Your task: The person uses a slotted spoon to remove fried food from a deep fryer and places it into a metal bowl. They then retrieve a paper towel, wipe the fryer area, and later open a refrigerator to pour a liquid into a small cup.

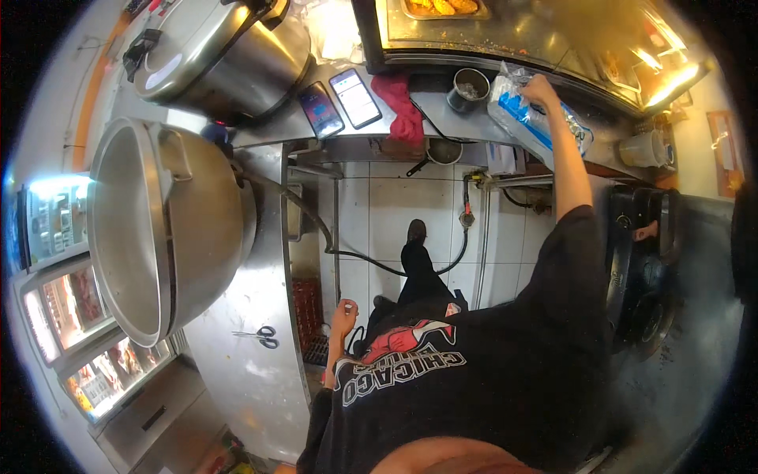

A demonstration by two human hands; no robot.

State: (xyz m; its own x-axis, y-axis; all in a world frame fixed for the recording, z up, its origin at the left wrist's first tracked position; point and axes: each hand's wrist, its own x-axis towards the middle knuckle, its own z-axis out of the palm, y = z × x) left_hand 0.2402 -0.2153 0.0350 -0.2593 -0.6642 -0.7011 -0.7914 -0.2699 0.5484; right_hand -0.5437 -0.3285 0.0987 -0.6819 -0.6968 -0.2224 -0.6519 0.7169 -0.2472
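Note:
My right arm reaches to the far right of the counter. There my right hand is closed on the top of a clear plastic pack with blue and white printing. The pack lies at a slant along the counter's edge; its contents are hard to make out. Just left of it stands a small metal cup with something pale inside. Low at my side hangs my left hand, its fingers loosely curled with nothing seen in them. It touches no object that I can see.
Two phones and a red cloth lie on the far counter. A large pot and scissors rest on the left steel table. A lit food display case stands behind; a hose crosses below, and a black stove sits right.

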